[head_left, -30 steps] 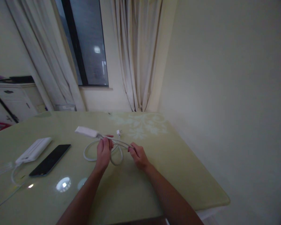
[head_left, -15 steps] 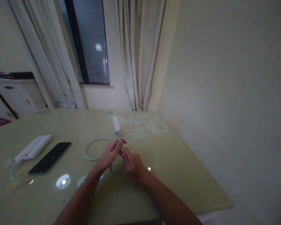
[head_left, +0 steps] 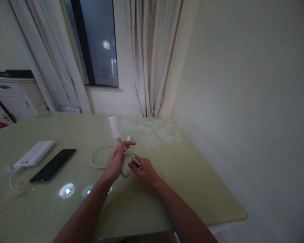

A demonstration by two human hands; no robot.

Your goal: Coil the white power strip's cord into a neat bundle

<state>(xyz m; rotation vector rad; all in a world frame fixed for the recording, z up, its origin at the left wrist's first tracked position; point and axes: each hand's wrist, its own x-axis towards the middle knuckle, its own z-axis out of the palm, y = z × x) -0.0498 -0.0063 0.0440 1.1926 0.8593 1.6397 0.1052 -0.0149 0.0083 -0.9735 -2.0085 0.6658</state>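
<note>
A white cable (head_left: 98, 147) forms a loop on the table beyond my left hand, and a smaller loop hangs between my two hands. My left hand (head_left: 116, 162) is closed on the cable just below a long white block (head_left: 114, 127), with a finger stretched out to the right. The block points up and away from me, tilted left and slightly blurred. Behind that finger shows a small white plug (head_left: 130, 138) with metal prongs. My right hand (head_left: 145, 170) pinches the cable a little lower and to the right.
Left on the pale green table (head_left: 192, 189) lie a black-screened phone (head_left: 53, 166) and a white power bank (head_left: 34, 154) with a thin white cord (head_left: 11, 180). A wall (head_left: 243, 101) borders the right side; curtains (head_left: 152, 57) and a window (head_left: 98, 44) stand behind.
The white block has swung to the left and tipped away from the plug. My hands have moved slightly apart, and the cable between them has opened into a wider loop.
</note>
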